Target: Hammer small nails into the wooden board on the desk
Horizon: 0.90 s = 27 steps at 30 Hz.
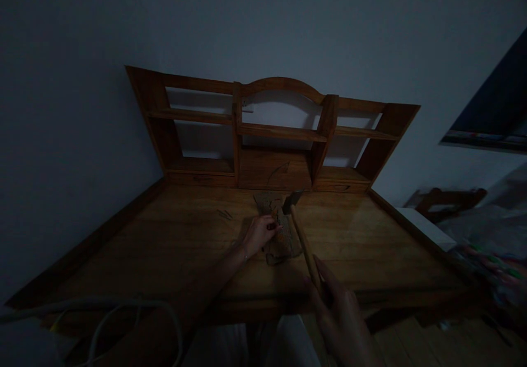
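My right hand (340, 312) is closed round the lower end of a long wooden handle. It belongs to a hammer (303, 240) whose dark, broad head is over the far right part of a rough wooden piece; the head's exact shape is dim. The worn, cracked wooden piece (284, 250) lies on the desk (197, 246). Over its middle, my left hand (260, 232) has thumb and fingers pinched together. What they hold, if anything, is too small and dark to name. Left of it lie several thin nail-like pieces (224, 214).
A wooden shelf unit (275, 132) with small drawers stands along the desk's back edge, against the wall. A pale cable (102, 303) loops at the front left. To the right are a white surface (426, 227), a wooden chair back (450, 199) and plastic-looking bags (486, 229).
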Motion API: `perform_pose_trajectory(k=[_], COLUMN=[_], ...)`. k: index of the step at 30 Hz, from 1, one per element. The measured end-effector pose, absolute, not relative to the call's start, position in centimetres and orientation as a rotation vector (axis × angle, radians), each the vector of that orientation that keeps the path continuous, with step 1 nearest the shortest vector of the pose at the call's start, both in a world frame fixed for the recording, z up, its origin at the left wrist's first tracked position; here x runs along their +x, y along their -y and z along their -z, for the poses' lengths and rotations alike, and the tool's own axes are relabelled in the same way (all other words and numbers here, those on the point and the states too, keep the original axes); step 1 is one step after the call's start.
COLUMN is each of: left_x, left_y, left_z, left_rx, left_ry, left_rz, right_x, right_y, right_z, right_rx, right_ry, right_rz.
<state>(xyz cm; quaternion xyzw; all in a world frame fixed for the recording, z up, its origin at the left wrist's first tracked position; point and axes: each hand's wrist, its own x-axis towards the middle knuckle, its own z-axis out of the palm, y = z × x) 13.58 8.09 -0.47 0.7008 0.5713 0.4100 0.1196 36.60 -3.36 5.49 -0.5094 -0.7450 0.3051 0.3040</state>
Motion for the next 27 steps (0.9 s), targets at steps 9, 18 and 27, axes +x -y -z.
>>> perform_pose_trajectory(k=[9,18,27], left_x=[13.4,13.6,13.3], left_y=[-8.6,-8.1,-8.7], left_z=[1.1,0.1,0.9], left_rx=[2.04,1.987,2.065], left_ry=[-1.679,-1.74,-1.716], left_rz=[-1.201,-1.195,-1.175], right_x=[36.2,36.2,36.0], right_y=[3.5,3.7,3.3], right_z=[-4.6,-4.3,-5.1], right_rx=[-1.335,-1.382,-1.337], right_ry=[1.954,1.926,1.846], right_rz=[-0.917,-0.848,-0.917])
